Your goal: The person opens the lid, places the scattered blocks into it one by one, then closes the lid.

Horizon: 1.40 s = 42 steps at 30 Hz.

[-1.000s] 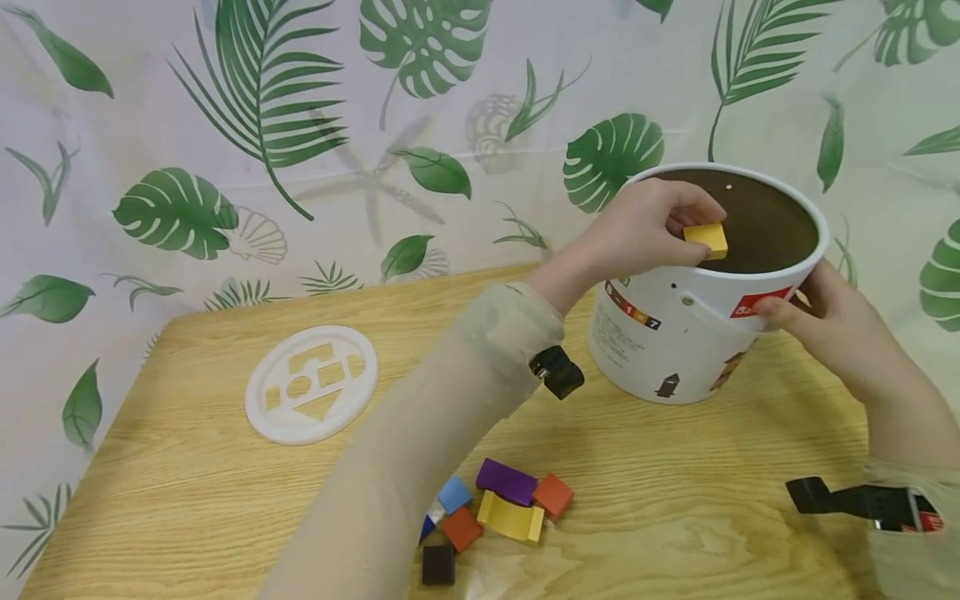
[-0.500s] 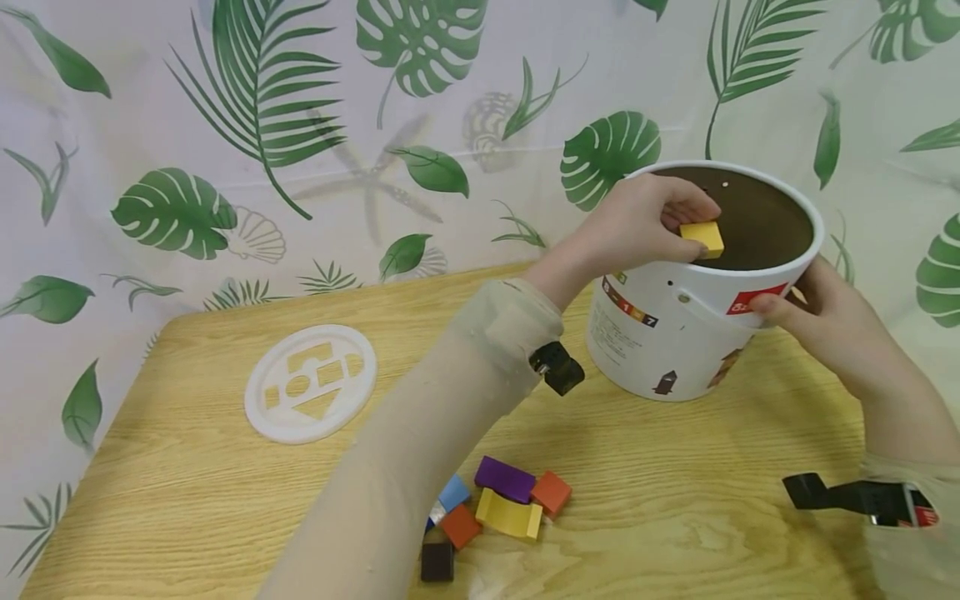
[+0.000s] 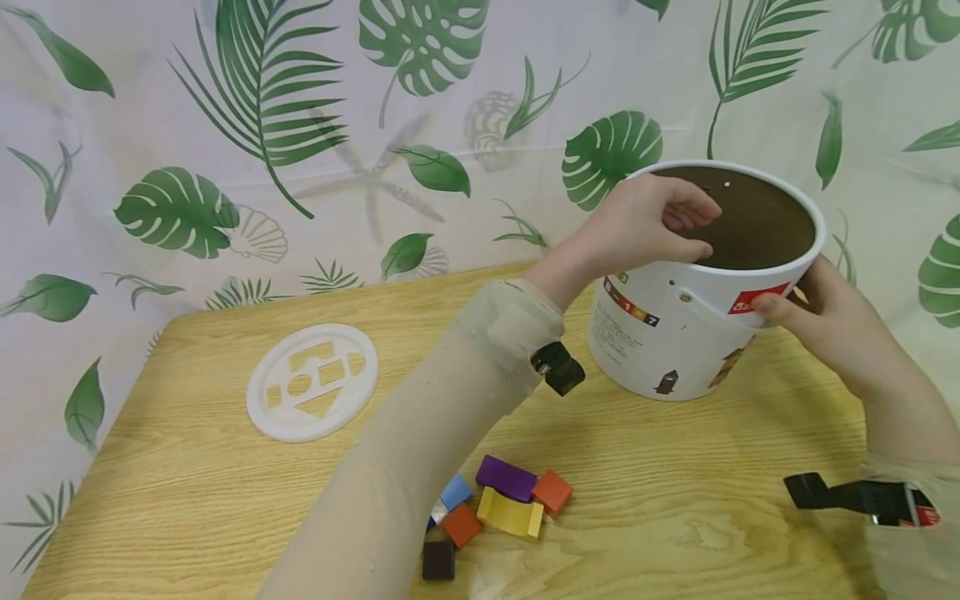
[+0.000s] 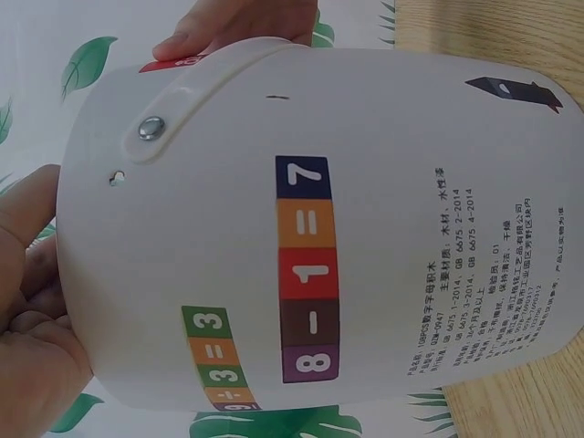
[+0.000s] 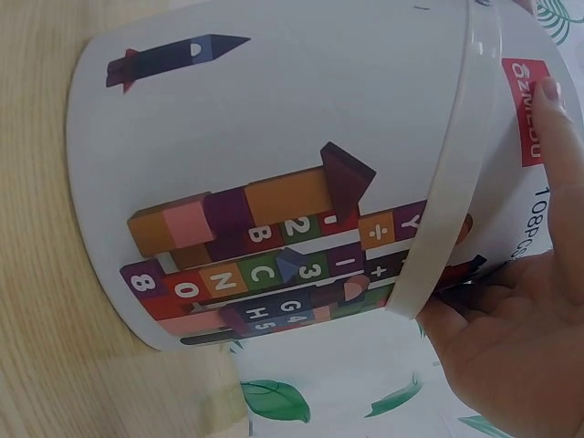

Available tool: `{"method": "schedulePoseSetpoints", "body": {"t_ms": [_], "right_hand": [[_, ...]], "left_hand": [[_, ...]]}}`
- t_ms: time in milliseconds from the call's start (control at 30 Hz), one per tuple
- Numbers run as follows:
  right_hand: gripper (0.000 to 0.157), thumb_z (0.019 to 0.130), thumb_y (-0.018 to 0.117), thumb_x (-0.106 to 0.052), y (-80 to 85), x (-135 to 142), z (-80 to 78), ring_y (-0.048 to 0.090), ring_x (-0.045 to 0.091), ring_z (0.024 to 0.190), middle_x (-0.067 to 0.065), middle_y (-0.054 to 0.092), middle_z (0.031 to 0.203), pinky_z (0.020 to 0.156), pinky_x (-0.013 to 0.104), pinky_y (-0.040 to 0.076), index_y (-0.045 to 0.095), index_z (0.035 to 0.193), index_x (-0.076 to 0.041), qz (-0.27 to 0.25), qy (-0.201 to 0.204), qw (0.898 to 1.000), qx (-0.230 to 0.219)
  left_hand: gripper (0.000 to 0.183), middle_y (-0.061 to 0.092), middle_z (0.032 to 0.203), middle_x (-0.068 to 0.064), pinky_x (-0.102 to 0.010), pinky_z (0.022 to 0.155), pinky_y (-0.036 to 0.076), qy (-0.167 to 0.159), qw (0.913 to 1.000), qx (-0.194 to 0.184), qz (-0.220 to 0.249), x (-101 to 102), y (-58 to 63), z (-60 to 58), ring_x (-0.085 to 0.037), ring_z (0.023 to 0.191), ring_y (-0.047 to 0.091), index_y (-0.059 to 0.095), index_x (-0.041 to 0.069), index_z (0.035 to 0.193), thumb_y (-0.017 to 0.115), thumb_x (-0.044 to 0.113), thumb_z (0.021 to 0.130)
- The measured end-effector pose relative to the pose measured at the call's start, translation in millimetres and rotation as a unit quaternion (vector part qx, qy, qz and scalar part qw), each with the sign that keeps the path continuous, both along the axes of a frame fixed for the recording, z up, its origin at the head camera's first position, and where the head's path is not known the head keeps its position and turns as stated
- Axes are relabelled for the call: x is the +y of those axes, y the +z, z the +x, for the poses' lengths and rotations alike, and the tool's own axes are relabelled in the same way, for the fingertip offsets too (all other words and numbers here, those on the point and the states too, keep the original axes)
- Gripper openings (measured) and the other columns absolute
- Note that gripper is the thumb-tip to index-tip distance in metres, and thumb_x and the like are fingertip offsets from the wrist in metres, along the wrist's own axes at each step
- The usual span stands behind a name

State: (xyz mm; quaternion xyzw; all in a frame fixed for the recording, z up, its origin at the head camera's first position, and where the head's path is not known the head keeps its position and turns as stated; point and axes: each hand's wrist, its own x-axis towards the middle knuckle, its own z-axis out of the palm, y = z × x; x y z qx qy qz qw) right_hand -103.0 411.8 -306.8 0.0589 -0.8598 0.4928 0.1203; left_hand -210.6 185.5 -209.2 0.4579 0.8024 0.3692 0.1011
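A white bucket [image 3: 637, 354], printed with number tiles and block pictures, leans slightly on the table with its dark inside showing. Over its near left rim reaches my left hand [image 3: 648, 218], thumb and fingers apart and nothing between them. In the left wrist view the left hand [image 4: 36, 310] is partly hidden beyond the rim. My right hand [image 3: 843, 333] holds the bucket's right side, thumb on the red label. The right wrist view has that right hand [image 5: 511, 338] with its fingers by the white handle [image 5: 447, 182]. The bucket's bottom inside is hidden.
Nearer me lie several blocks: a purple block [image 3: 507, 477], a yellow curved block [image 3: 510, 513], an orange block [image 3: 552, 492], a red block [image 3: 461, 525] and a dark brown block [image 3: 438, 561]. A white round lid [image 3: 262, 421] with shaped holes lies on the left of the table.
The yellow block that my left hand held over the bucket has left the fingers and is out of sight. The right hand and bucket have barely moved.
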Motion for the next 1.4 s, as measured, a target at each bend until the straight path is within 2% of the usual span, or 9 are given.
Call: {"method": "schedulePoseSetpoints", "body": {"t_ms": [200, 300, 433, 567, 667, 800, 1000, 1267, 1400], "right_hand": [[0.071, 0.096, 0.056, -0.008, 0.0, 0.0, 0.0, 0.019, 0.011, 0.14, 0.01, 0.022, 0.155, 0.116, 0.037, 0.013, 0.018, 0.153, -0.025, -0.001, -0.003, 1.0, -0.004], [0.071, 0.096, 0.056, -0.008, 0.0, -0.4, 0.3, 0.021, 0.011, 0.138, 0.011, 0.023, 0.154, 0.114, 0.029, 0.016, 0.018, 0.154, -0.024, 0.003, -0.006, 1.0, -0.005], [0.071, 0.096, 0.057, -0.009, 0.3, -1.1, 0.0, 0.022, 0.01, 0.138, 0.009, 0.024, 0.154, 0.114, 0.027, 0.017, 0.019, 0.153, -0.025, 0.005, -0.005, 1.0, 0.0], [0.071, 0.096, 0.057, -0.01, -0.3, -1.6, -0.8, 0.022, 0.01, 0.138, 0.008, 0.024, 0.154, 0.116, 0.041, 0.013, 0.019, 0.153, -0.027, 0.005, -0.003, 1.0, -0.002], [0.071, 0.096, 0.058, -0.01, -0.9, -0.6, -0.4, 0.023, 0.009, 0.138, 0.009, 0.025, 0.154, 0.115, 0.034, 0.016, 0.019, 0.153, -0.027, 0.01, -0.007, 1.0, -0.003], [0.071, 0.096, 0.058, -0.01, -0.6, 0.2, 0.4, 0.022, 0.01, 0.139, 0.009, 0.025, 0.154, 0.115, 0.033, 0.016, 0.019, 0.153, -0.025, 0.011, -0.01, 1.0, -0.002], [0.071, 0.096, 0.058, -0.01, 0.5, -1.9, -0.2, 0.021, 0.008, 0.138, 0.008, 0.025, 0.154, 0.115, 0.034, 0.014, 0.019, 0.153, -0.025, 0.011, -0.008, 1.0, 0.001], [0.071, 0.096, 0.058, -0.01, 0.1, -2.0, 0.1, 0.025, 0.006, 0.134, 0.007, 0.027, 0.153, 0.104, 0.011, 0.024, 0.019, 0.153, -0.026, 0.021, -0.01, 1.0, 0.002], [0.07, 0.096, 0.057, -0.01, -0.5, -2.6, -0.2, 0.025, 0.007, 0.134, 0.005, 0.028, 0.152, 0.108, 0.016, 0.022, 0.02, 0.153, -0.027, 0.019, -0.008, 1.0, 0.003]], "left_hand": [[0.04, 0.064, 0.113, 0.004, -0.005, 0.081, 0.04, 0.003, 1.0, 0.008, -0.002, 0.0, 0.0, 0.0, -0.002, 0.101, 0.056, 0.064, 0.01, 0.12, 0.076, 0.019, 0.083], [0.04, 0.063, 0.114, 0.003, -0.004, 0.082, 0.039, 0.002, 0.9999, 0.016, 0.005, -1.1, -0.8, 0.8, -0.002, 0.101, 0.055, 0.063, 0.01, 0.12, 0.076, 0.02, 0.083], [0.044, 0.061, 0.12, 0.001, -0.005, 0.086, 0.037, 0.0, 0.9977, -0.004, 0.067, -6.8, -5.4, 1.6, -0.003, 0.105, 0.054, 0.06, 0.008, 0.125, 0.074, 0.017, 0.085], [0.044, 0.06, 0.124, -0.001, -0.007, 0.089, 0.038, 0.01, 0.9873, -0.046, 0.152, -20.6, -8.0, 5.0, -0.003, 0.107, 0.053, 0.058, 0.006, 0.127, 0.073, 0.013, 0.086], [0.041, 0.062, 0.121, -0.001, -0.011, 0.09, 0.042, 0.012, 0.9796, -0.068, 0.188, -37.9, -5.9, 11.4, -0.003, 0.104, 0.055, 0.06, 0.006, 0.124, 0.073, 0.011, 0.085], [0.037, 0.064, 0.116, -0.007, -0.019, 0.09, 0.046, -0.022, 0.9745, -0.074, 0.211, -67.4, -8.9, 19.7, -0.009, 0.101, 0.057, 0.062, 0.001, 0.119, 0.073, 0.007, 0.085], [0.037, 0.065, 0.113, -0.008, -0.026, 0.091, 0.048, -0.075, 0.979, -0.07, 0.176, -119.7, -31.8, 34.2, -0.012, 0.101, 0.059, 0.063, -0.003, 0.117, 0.075, 0.005, 0.082], [0.04, 0.065, 0.115, -0.002, -0.031, 0.092, 0.049, -0.067, 0.985, -0.101, 0.123, -182.6, -82.9, 60.8, -0.017, 0.105, 0.06, 0.063, 0.003, 0.119, 0.076, 0.007, 0.081], [0.04, 0.065, 0.116, -0.003, -0.032, 0.091, 0.049, -0.054, 0.9843, -0.124, 0.114, -200.3, -107.3, 69.0, -0.024, 0.106, 0.06, 0.063, 0.004, 0.12, 0.075, 0.005, 0.082]]}}
